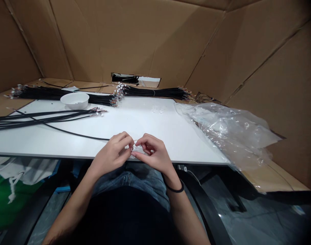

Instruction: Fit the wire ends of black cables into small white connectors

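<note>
head view: black cable (74,133) ends, seemingly, between left grip (113,151), right grip (155,153)

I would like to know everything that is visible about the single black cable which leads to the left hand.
The single black cable is long and thin, with a dark sheath that looks like plastic or rubber. It lies in a gentle curve on the white table, crosses the group of black cables at the left, and runs to the left hand, which hides part of it. Fine wires, one yellowish, show between this hand and the right hand; their tips are too small to make out.
</note>
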{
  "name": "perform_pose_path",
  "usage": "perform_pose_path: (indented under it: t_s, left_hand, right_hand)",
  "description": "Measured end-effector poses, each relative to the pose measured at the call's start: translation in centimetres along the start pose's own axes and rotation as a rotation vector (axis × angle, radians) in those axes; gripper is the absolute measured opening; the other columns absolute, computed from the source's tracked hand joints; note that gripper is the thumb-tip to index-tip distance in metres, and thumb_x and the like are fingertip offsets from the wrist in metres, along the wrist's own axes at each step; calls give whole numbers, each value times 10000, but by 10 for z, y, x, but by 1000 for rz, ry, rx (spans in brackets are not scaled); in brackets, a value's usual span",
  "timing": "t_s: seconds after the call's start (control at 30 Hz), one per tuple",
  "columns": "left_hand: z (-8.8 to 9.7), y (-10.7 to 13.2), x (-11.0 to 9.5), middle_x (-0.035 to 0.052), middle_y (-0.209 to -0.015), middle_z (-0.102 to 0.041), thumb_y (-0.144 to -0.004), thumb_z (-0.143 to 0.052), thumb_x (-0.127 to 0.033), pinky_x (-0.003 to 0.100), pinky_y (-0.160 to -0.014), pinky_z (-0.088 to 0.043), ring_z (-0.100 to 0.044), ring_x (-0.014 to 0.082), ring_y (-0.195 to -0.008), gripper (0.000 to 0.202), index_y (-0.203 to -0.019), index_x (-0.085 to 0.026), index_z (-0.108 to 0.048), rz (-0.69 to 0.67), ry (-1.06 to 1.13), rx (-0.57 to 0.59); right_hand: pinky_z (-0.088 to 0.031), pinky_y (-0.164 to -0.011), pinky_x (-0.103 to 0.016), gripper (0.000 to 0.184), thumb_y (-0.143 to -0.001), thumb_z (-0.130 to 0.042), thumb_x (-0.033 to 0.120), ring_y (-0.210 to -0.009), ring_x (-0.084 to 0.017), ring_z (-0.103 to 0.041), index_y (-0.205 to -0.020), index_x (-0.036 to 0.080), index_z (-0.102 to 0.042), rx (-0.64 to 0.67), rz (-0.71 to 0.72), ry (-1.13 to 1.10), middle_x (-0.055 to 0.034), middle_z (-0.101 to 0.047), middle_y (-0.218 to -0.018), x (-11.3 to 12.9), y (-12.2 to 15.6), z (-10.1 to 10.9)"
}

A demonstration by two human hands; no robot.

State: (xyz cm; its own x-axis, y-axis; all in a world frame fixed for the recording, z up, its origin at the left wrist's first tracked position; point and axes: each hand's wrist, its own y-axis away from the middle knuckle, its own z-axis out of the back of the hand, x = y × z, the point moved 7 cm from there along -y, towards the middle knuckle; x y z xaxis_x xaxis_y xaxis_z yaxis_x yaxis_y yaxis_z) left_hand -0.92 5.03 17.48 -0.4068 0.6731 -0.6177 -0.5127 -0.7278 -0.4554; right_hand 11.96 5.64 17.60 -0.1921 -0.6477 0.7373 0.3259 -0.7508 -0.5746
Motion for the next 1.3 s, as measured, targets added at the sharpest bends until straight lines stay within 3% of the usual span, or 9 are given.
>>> perform_pose_path:
  t_s: [0.2, 0.53, 0.83, 1.2, 1.3]
  left_hand:
    - [2, -1, 3, -14, -863, -510, -963, -465, -177, 263, -748, -371, -484, 123, -774, 75, -892, -197, -471, 29, 41, -36]
    - [3, 0, 7, -16, -853, -526, -997, -430, -247, 262, -773, -377, -504, 124, -795, 127, -891, -196, -480, 83, 77, -44]
    - [3, 1, 8, -2, -924, -565, -973, -429, -198, 268, -795, -393, -537, 137, -851, 75, -976, -199, -504, 103, 70, -46]
    - [2, 0, 2, 5, -881, -521, -863, -417, -53, 276, -753, -374, -485, 150, -829, 154, -892, -189, -483, 33, 52, -3]
    - [2, 0, 1, 19, -894, -531, -893, -407, -76, 286, -770, -382, -498, 159, -851, 143, -886, -186, -498, 15, 53, -4]
  right_hand:
    - [-274, -457, -212, 145, -775, -762, 208, -518, -62, -341, -843, 172, -639, 3, 12, -1, 49, -433, -677, 1, 0, 0]
    - [-280, -443, -210, 90, -797, -703, 195, -497, -56, -335, -835, 168, -625, -7, -7, -1, 48, -434, -670, 3, 1, 1]
    - [-285, -453, -216, 125, -782, -728, 224, -505, -67, -350, -837, 173, -629, -16, -29, 26, 54, -429, -645, 0, 1, 0]
    - [-283, -474, -220, 118, -806, -690, 270, -506, -81, -353, -840, 177, -626, -56, -91, 81, 72, -379, -575, -3, 1, -1]
    - [-282, -476, -220, 116, -813, -684, 275, -501, -79, -347, -838, 177, -628, -50, -101, 56, 73, -377, -571, -3, 1, -1]
